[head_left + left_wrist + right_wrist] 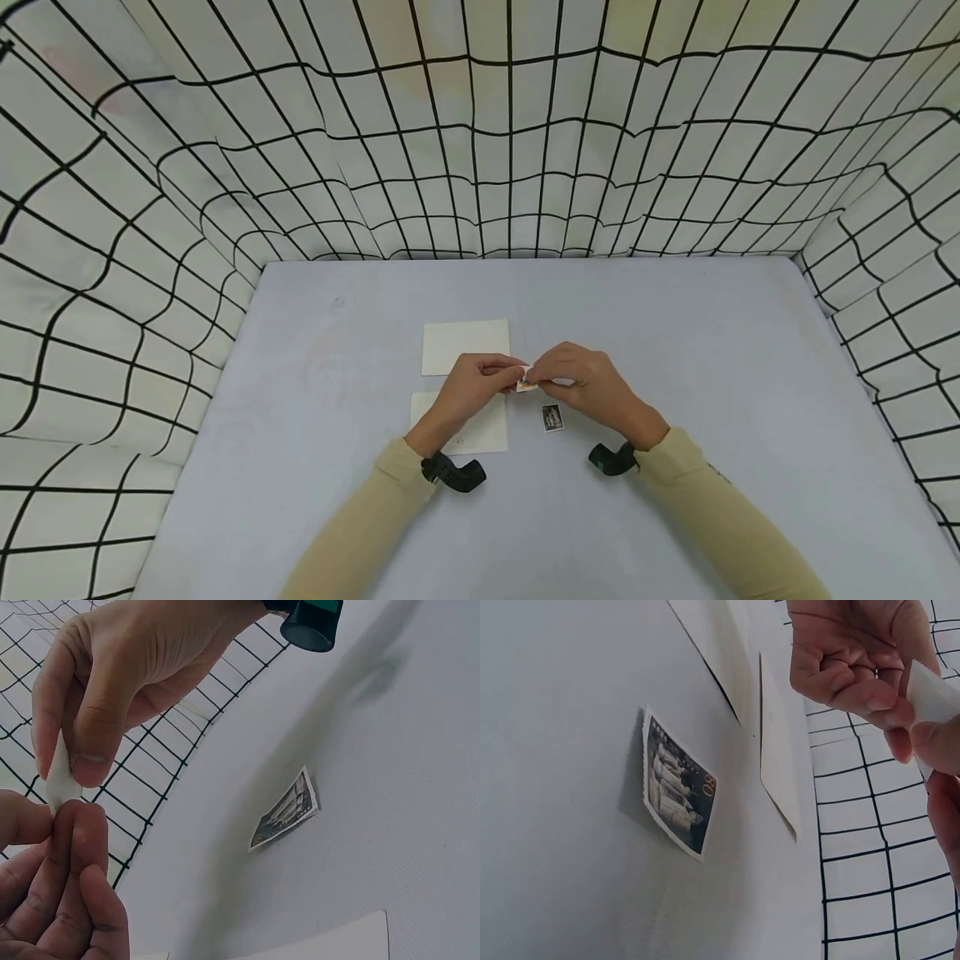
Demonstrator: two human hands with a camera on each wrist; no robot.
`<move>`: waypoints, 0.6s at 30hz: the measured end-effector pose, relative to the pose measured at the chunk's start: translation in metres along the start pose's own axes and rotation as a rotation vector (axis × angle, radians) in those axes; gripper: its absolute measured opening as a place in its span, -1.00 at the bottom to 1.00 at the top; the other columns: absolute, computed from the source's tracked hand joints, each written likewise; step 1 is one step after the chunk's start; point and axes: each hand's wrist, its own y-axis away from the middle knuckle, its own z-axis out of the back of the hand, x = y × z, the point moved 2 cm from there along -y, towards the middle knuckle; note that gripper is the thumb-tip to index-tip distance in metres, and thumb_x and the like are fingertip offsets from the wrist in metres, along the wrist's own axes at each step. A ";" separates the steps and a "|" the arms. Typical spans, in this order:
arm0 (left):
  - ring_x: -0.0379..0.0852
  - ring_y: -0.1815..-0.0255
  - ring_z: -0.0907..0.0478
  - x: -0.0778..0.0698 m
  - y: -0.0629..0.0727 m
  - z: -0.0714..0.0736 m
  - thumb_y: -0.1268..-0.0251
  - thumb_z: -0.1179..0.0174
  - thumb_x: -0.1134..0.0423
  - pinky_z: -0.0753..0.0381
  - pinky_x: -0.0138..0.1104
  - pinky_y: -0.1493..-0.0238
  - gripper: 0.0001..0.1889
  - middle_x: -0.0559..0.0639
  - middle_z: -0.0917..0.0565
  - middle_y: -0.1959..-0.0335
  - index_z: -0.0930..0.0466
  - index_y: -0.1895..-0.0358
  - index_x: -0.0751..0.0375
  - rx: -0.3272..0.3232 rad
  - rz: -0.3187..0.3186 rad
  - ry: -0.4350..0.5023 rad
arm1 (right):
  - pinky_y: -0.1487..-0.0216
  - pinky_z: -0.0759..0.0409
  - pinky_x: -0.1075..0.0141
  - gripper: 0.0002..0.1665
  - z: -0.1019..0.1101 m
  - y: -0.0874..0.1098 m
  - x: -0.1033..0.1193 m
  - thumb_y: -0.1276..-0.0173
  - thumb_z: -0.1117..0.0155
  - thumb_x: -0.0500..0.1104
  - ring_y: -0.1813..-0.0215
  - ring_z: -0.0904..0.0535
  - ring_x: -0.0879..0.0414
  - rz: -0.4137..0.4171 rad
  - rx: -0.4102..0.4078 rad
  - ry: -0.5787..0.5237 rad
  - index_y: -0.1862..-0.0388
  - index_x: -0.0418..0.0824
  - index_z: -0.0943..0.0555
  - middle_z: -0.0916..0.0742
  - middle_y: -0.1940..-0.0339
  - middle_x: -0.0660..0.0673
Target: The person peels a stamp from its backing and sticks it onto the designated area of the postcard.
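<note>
Sleeves (360, 521) nearest | left hand (471, 387), right hand (588, 379) pinch pale stamp (524, 385) beyond dark stamp (552, 417) | dark stamp's "80": right wrist view only

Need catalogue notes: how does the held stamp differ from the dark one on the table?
The held stamp is raised, pinched by the left hand and right hand; the dark stamp lies on the table. The held stamp shows orange on white; the dark stamp is mostly blackish-grey. Both have toothed edges.

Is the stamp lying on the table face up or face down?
Face up: the stamp shows its dark printed side, orange 80 included, in the right wrist view.
</note>
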 end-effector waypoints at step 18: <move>0.05 -0.21 -0.73 0.000 0.007 0.002 -0.48 -0.24 0.19 -0.72 -0.20 -0.23 -0.65 0.11 -0.75 -0.18 -0.65 -0.26 0.10 0.043 -0.084 -0.078 | 0.07 -0.78 0.33 -0.81 -0.004 0.002 0.002 -0.36 -0.49 -0.20 0.16 -0.80 0.18 -0.452 -0.029 -0.162 0.06 -0.11 -0.79 -0.86 0.17 -0.06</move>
